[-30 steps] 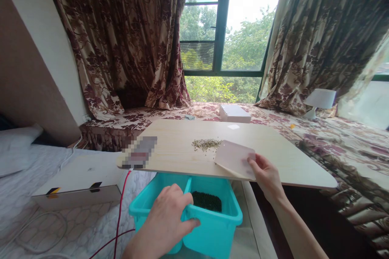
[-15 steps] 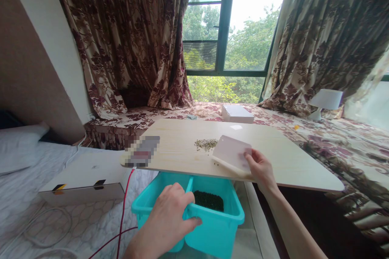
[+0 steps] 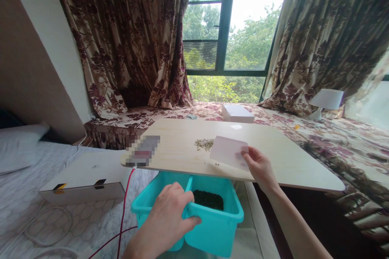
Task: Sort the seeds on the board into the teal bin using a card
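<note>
Head view, right fingers point(image 3: 251, 158) pinching card point(image 3: 227, 153), long axis leftward, left fingers point(image 3: 178, 192) gripping tub point(image 3: 212, 228)

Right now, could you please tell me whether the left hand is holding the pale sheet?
No, the right hand holds the pale sheet, while the left hand grips the rim of the turquoise bin.

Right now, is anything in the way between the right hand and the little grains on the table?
Only the card, which the right hand itself holds. Its far side reaches the right edge of the grains in this view. Nothing else visible stands between them.
</note>
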The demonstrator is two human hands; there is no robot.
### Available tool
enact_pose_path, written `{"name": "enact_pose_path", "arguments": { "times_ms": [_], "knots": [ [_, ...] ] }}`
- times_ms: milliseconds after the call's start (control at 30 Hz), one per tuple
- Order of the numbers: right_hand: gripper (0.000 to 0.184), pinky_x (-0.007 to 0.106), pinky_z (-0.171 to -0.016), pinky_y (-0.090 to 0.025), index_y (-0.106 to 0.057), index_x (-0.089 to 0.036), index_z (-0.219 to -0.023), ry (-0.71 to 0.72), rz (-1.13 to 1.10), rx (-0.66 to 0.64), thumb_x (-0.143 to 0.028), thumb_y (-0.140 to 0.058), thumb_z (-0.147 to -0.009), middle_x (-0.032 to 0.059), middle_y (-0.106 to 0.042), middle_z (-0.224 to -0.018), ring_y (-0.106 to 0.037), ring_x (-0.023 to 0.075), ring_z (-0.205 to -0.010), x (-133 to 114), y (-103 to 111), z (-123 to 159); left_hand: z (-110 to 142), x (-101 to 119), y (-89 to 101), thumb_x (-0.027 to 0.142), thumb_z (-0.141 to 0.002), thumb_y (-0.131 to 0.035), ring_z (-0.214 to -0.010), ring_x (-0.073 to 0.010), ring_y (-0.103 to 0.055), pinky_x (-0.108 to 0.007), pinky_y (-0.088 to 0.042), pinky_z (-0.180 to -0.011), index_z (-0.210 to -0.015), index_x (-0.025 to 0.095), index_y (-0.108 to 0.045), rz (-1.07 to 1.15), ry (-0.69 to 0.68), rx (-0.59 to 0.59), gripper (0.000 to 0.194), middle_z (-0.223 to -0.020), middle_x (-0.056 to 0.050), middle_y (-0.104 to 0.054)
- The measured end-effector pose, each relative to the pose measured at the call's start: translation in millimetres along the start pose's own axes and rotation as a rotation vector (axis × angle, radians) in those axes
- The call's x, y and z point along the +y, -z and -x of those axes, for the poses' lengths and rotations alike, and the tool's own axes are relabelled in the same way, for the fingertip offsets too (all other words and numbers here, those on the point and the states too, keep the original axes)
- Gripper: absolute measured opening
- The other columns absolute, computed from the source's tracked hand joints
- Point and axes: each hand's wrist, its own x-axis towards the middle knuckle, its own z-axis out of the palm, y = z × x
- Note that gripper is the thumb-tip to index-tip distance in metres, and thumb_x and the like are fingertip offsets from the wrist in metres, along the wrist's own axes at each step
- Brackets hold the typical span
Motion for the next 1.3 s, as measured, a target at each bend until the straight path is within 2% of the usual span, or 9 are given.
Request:
{"name": "enact_pose_path", "arguments": {
  "times_ms": [167,267,633,833,1000,1133,1200,1300],
  "knots": [
    [0.035,0.03,-0.065,-0.053,-0.066,-0.017,-0.093,-0.044,-0.017,0.107,-0.039,-0.066,-0.067,0.0076,-0.074,-0.082,-0.069,0.0224,-0.08,0.0,27.9,15.5,0.8,3.7,2.4,0.035,-0.071,-0.067,-0.089,-0.0218,-0.05,-0.034,-0.037,-0.079,-0.08,0.021,-0.061,-0.002,0.007,-0.014,0.017,-0.083,-0.002,-0.056],
    [0.032,0.031,-0.069,-0.054,-0.067,-0.017,-0.09,-0.045,0.008,0.115,-0.038,-0.067,-0.066,0.0069,-0.074,-0.082,-0.069,0.0232,-0.081,3.1,34.2,20.5,0.9,6.3,3.3,0.034,-0.073,-0.066,-0.088,-0.0212,-0.05,-0.034,-0.037,-0.08,-0.079,0.021,-0.06,-0.01,0.0,-0.015,0.016,-0.083,-0.002,-0.056],
    [0.033,0.033,-0.069,-0.055,-0.069,-0.017,-0.092,-0.035,0.001,0.136,-0.04,-0.067,-0.067,0.0082,-0.075,-0.088,-0.069,0.0244,-0.082,9.1,22.1,22.5,1.9,5.0,5.2,0.034,-0.074,-0.065,-0.088,-0.0217,-0.051,-0.033,-0.037,-0.08,-0.079,0.021,-0.061,-0.022,0.019,-0.012,0.015,-0.083,-0.002,-0.056],
    [0.034,0.03,-0.065,-0.054,-0.069,-0.017,-0.088,-0.111,-0.088,0.01,-0.042,-0.071,-0.064,0.0072,-0.074,-0.079,-0.069,0.0238,-0.078,2.1,14.9,28.2,1.8,3.6,4.9,0.033,-0.072,-0.067,-0.087,-0.0213,-0.051,-0.033,-0.036,-0.079,-0.077,0.021,-0.06,-0.013,0.015,0.005,0.014,-0.082,-0.001,-0.056],
    [0.038,0.029,-0.061,-0.054,-0.069,-0.017,-0.088,-0.098,-0.098,0.019,-0.046,-0.072,-0.064,0.0077,-0.074,-0.08,-0.069,0.0227,-0.075,-2.1,8.7,29.8,0.9,2.9,5.9,0.032,-0.072,-0.067,-0.087,-0.021,-0.051,-0.033,-0.036,-0.079,-0.078,0.022,-0.06,-0.023,0.018,0.001,0.014,-0.083,-0.001,-0.057],
    [0.036,0.029,-0.057,-0.053,-0.071,-0.017,-0.085,-0.106,-0.088,-0.091,-0.046,-0.072,-0.064,0.0076,-0.074,-0.077,-0.068,0.0219,-0.07,-2.7,11.1,32.2,1.5,3.5,7.0,0.034,-0.073,-0.066,-0.088,-0.0212,-0.051,-0.033,-0.036,-0.078,-0.078,0.022,-0.06,-0.031,0.014,-0.002,0.014,-0.082,-0.001,-0.057],
    [0.035,0.028,-0.056,-0.053,-0.071,-0.017,-0.086,-0.106,-0.094,-0.046,-0.045,-0.071,-0.064,0.0073,-0.074,-0.077,-0.068,0.0211,-0.066,-2.7,18.7,29.6,1.4,5.2,5.4,0.034,-0.074,-0.067,-0.088,-0.0214,-0.051,-0.033,-0.036,-0.078,-0.077,0.021,-0.06,-0.036,0.001,0.007,0.015,-0.082,-0.002,-0.057],
    [0.034,0.03,-0.057,-0.055,-0.07,-0.017,-0.088,-0.048,-0.061,0.132,-0.043,-0.069,-0.066,0.0071,-0.074,-0.076,-0.069,0.0216,-0.068,-2.2,35.3,19.9,-1.5,11.9,-3.1,0.037,-0.073,-0.069,-0.089,-0.0216,-0.051,-0.034,-0.036,-0.079,-0.078,0.02,-0.06,-0.048,-0.063,0.009,0.019,-0.083,-0.002,-0.057]
  ]
}}
